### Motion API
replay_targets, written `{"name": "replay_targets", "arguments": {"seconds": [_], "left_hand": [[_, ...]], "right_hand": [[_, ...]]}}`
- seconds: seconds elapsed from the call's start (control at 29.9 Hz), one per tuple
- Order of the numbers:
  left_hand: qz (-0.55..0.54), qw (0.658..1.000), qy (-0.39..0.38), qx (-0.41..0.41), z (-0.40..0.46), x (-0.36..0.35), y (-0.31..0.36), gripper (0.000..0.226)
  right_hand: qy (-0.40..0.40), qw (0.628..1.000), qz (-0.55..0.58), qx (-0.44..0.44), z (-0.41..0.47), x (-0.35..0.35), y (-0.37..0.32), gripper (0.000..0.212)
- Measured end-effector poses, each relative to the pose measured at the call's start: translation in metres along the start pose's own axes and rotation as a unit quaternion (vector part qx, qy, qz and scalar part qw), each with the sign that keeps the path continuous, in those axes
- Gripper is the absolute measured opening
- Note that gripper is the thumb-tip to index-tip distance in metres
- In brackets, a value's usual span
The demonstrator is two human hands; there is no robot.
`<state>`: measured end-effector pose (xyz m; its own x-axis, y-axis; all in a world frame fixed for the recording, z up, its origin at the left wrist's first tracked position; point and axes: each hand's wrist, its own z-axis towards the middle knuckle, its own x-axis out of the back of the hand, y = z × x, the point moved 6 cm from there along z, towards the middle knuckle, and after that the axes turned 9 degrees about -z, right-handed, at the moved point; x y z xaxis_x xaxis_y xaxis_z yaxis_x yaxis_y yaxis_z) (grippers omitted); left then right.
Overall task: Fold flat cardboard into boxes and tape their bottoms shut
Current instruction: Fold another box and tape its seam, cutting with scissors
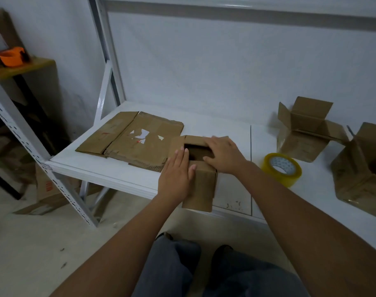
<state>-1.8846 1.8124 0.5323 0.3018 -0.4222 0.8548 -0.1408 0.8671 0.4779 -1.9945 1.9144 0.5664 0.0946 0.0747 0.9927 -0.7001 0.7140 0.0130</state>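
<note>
A small brown cardboard box stands on the white shelf at its front edge, with a dark gap still showing between its top flaps. My left hand lies flat with straight fingers on the left flap, pressing it down. My right hand presses the right and far flaps down with fingers spread. A roll of clear yellowish tape lies on the shelf just right of my right forearm. Flat cardboard sheets lie to the left behind the box.
Two folded boxes stand at the right, one with open flaps and one at the edge. A white rack post rises at left. An orange tape dispenser sits on a side stand. More cardboard lies on the floor.
</note>
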Motion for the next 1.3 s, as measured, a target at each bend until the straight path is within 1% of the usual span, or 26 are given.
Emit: {"name": "replay_targets", "arguments": {"seconds": [0.03,0.1,0.23,0.3,0.33,0.37,0.4,0.43,0.47,0.5,0.54,0.57,0.6,0.67,0.74,0.8,0.84,0.9,0.94,0.97,1.0,1.04,1.07,1.14,1.2,1.3], "left_hand": [[-0.001,1.000,0.005,-0.005,0.000,-0.001,0.000,0.058],[-0.005,1.000,0.011,-0.017,-0.001,-0.004,0.004,0.058],[-0.036,0.999,0.008,-0.024,0.004,-0.004,0.004,0.058],[-0.042,0.999,0.002,-0.029,0.004,-0.003,0.004,0.057],[-0.052,0.998,-0.001,-0.031,0.003,-0.003,0.004,0.057],[-0.068,0.997,-0.006,-0.031,0.003,-0.002,0.005,0.058],[-0.094,0.995,-0.011,-0.025,0.003,0.000,0.006,0.059],[-0.132,0.991,-0.013,-0.019,0.005,0.002,0.006,0.062],[-0.176,0.984,-0.008,-0.015,0.008,0.005,0.004,0.065],[-0.206,0.979,-0.001,-0.013,0.010,0.006,0.002,0.067],[-0.216,0.976,0.001,-0.010,0.012,0.005,-0.001,0.069],[-0.212,0.977,-0.003,-0.004,0.012,0.001,-0.003,0.070],[-0.199,0.980,-0.009,-0.003,0.011,-0.001,-0.004,0.069],[-0.180,0.984,-0.013,-0.014,0.009,0.000,-0.001,0.066],[-0.176,0.984,-0.010,-0.033,0.007,0.005,0.002,0.063],[-0.179,0.984,0.001,-0.024,0.010,0.006,-0.001,0.064],[-0.175,0.985,0.008,0.003,0.011,0.006,-0.004,0.068],[-0.165,0.983,0.033,0.077,0.010,0.006,-0.012,0.084],[-0.186,0.975,0.046,0.108,0.009,0.007,-0.014,0.093],[-0.230,0.964,0.059,0.118,0.010,0.009,-0.014,0.099],[-0.284,0.950,0.067,0.108,0.011,0.010,-0.013,0.102],[-0.315,0.944,0.067,0.074,0.011,0.013,-0.006,0.101],[-0.308,0.949,0.063,0.028,0.011,0.016,0.002,0.099],[-0.252,0.965,0.059,-0.051,0.010,0.021,0.017,0.095],[-0.213,0.972,0.053,-0.086,0.010,0.023,0.028,0.088],[-0.174,0.979,0.030,-0.106,0.008,0.016,0.043,0.078]], "right_hand": [[-0.008,1.000,-0.017,0.004,-0.004,-0.005,-0.001,0.058],[-0.026,0.999,-0.029,-0.002,-0.013,-0.015,0.003,0.050],[-0.056,0.996,-0.075,-0.002,-0.020,-0.016,0.003,0.048],[-0.073,0.995,-0.049,-0.036,-0.025,-0.018,0.005,0.047],[-0.050,0.997,-0.018,-0.061,-0.028,-0.016,0.007,0.046],[0.006,0.996,0.022,-0.084,-0.030,-0.010,0.008,0.044],[0.079,0.987,0.088,-0.106,-0.032,-0.001,0.010,0.043],[0.140,0.963,0.189,-0.131,-0.034,0.008,0.011,0.043],[0.171,0.925,0.302,-0.156,-0.036,0.015,0.010,0.043],[0.175,0.885,0.398,-0.165,-0.036,0.018,0.005,0.043],[0.166,0.858,0.460,-0.161,-0.034,0.019,-0.002,0.043],[0.152,0.851,0.479,-0.150,-0.033,0.018,-0.009,0.043],[0.130,0.859,0.476,-0.135,-0.032,0.014,-0.015,0.042],[0.092,0.894,0.422,-0.117,-0.033,0.002,-0.022,0.041],[0.093,0.927,0.350,-0.096,-0.033,-0.008,-0.017,0.041],[0.092,0.961,0.255,-0.064,-0.033,-0.016,-0.014,0.044],[0.089,0.968,0.229,-0.057,-0.035,-0.020,-0.012,0.046],[0.091,0.962,0.249,-0.069,-0.041,-0.023,-0.007,0.045],[0.090,0.955,0.271,-0.079,-0.043,-0.023,-0.006,0.044],[0.087,0.950,0.286,-0.086,-0.045,-0.023,-0.005,0.044],[0.090,0.951,0.282,-0.089,-0.046,-0.022,-0.005,0.043],[0.099,0.957,0.258,-0.089,-0.048,-0.021,-0.005,0.042],[0.114,0.964,0.224,-0.086,-0.051,-0.019,-0.004,0.041],[0.136,0.972,0.177,-0.080,-0.055,-0.017,-0.001,0.040],[0.140,0.973,0.170,-0.076,-0.061,-0.017,0.006,0.039],[0.137,0.973,0.169,-0.075,-0.068,-0.018,0.014,0.041]]}}
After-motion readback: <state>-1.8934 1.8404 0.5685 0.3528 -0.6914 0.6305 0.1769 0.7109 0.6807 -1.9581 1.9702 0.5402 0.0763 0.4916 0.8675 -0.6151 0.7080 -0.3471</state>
